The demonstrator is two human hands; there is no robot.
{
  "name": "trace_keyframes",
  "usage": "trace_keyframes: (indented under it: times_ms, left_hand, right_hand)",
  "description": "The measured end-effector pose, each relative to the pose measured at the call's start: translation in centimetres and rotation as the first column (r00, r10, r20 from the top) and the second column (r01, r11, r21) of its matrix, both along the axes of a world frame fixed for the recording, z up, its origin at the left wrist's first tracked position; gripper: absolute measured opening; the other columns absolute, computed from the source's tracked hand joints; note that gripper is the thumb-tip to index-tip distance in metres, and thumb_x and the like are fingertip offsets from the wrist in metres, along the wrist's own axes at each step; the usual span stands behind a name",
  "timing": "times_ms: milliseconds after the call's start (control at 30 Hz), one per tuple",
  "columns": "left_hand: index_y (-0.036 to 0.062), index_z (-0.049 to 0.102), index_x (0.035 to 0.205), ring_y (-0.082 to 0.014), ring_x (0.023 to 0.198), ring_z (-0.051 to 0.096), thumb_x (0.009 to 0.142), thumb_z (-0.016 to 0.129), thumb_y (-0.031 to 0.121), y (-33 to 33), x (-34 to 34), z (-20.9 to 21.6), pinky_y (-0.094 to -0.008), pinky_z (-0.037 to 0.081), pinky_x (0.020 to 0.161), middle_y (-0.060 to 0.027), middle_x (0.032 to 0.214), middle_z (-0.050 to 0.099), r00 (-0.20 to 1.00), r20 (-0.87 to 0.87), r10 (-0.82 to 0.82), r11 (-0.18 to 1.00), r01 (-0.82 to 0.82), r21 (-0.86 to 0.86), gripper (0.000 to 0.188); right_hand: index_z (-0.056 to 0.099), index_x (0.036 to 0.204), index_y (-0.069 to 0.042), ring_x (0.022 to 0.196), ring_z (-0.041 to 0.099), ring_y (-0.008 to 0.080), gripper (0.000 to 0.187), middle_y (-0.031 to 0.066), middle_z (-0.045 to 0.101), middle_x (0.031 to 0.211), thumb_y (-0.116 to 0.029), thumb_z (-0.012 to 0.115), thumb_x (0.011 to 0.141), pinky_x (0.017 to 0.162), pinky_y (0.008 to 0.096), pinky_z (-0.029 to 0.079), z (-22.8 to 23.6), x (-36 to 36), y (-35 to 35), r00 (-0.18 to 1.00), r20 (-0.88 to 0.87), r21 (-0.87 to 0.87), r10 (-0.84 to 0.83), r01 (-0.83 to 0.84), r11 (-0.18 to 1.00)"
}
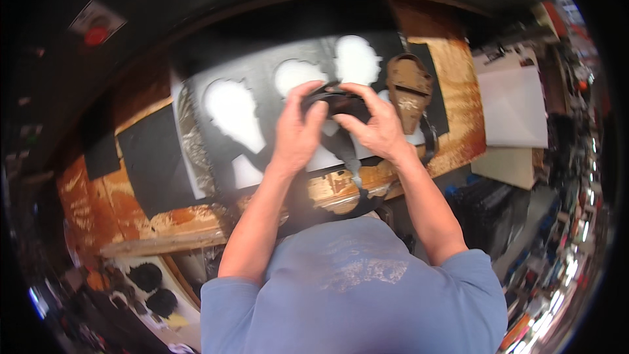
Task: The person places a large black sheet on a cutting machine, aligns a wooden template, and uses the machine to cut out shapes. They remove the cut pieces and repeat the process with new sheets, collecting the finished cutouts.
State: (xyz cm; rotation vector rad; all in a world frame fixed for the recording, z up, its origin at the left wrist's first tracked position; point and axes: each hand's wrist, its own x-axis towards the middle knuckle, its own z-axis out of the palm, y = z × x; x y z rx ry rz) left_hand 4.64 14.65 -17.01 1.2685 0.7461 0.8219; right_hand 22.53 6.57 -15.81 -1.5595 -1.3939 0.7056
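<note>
My left hand and my right hand are raised over the middle of a workbench, thumbs and fingers closed on opposite ends of a dark, curved piece. Its exact kind I cannot make out, as the fingers cover its ends. Under the hands lies a black sheet with several cut-out shapes; white shows through openings such as the rounded cutout at left. A brown holster-like molded piece rests to the right of my right hand. Dark, irregular strips hang below the held piece, near the bench's front edge.
The worn wooden bench top extends to both sides. Black sheets and a clear plastic-wrapped strip lie at left. White sheets are stacked at right. Below left, a shelf holds dark round pieces.
</note>
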Motion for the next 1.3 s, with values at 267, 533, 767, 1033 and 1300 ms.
trace_keyframes:
  times_ms: [267,533,767,1033,1300]
  left_hand:
    - [0.0036,0.053,0.156,-0.019,0.135,0.057,0.112,0.056,0.03,0.0,-5.8,3.1,-0.0391,0.044,0.117,-0.0094,0.152,0.061,0.937,0.223,-0.268,0.957,0.285,-0.048,0.052]
    - [-0.0072,0.056,0.149,-0.0188,0.123,0.066,0.102,0.076,0.017,-4.6,-9.7,3.1,-0.0335,0.055,0.105,-0.0141,0.137,0.066,0.891,0.407,0.202,0.781,0.104,-0.616,0.056]
    - [0.0011,0.054,0.152,-0.0137,0.123,0.061,0.103,0.07,0.005,-11.6,-20.2,2.2,-0.0314,0.049,0.11,-0.0061,0.133,0.064,0.581,0.346,0.737,0.665,-0.53,-0.526,0.052]
    - [0.0017,0.047,0.156,-0.0288,0.128,0.063,0.106,0.063,0.004,-20.8,-48.6,-2.0,-0.0456,0.053,0.112,-0.0151,0.145,0.062,-0.255,0.178,0.951,-0.165,-0.899,-0.406,0.053]
    - [-0.0046,0.047,0.156,-0.0338,0.125,0.067,0.11,0.048,-0.001,-28.8,-73.7,-2.6,-0.0498,0.058,0.109,-0.0248,0.15,0.058,-0.632,0.093,0.769,-0.615,-0.772,-0.159,0.046]
  right_hand:
    - [0.072,0.113,0.001,0.093,0.074,0.0278,0.033,0.0149,0.078,0.102,0.012,0.069,0.082,0.086,0.0355,0.056,3.9,-0.1,0.5,0.975,0.155,0.185,0.158,-0.186,0.965]
    - [0.068,0.099,-0.004,0.111,0.07,0.0366,0.027,0.0125,0.077,0.112,-0.003,0.07,0.072,0.105,0.0549,0.048,6.8,-5.5,4.0,0.609,0.644,0.293,0.462,-0.755,0.587]
    - [0.064,0.135,-0.004,0.138,0.058,0.0452,0.057,0.0205,0.062,0.144,0.015,0.069,0.081,0.119,0.0544,0.043,4.3,-10.0,5.0,0.716,0.474,0.229,0.513,-0.663,0.713]
    - [0.069,0.126,0.0,0.131,0.062,0.0331,0.026,0.0176,0.065,0.138,0.002,0.066,0.101,0.115,0.0408,0.047,-3.6,-9.4,5.9,0.846,0.475,0.153,0.241,-0.349,0.925]
    - [0.07,0.123,-0.001,0.128,0.062,0.0357,0.021,0.0179,0.064,0.134,-0.001,0.061,0.104,0.113,0.0438,0.047,-4.7,-8.7,6.5,0.718,0.684,0.139,0.132,-0.306,0.942]
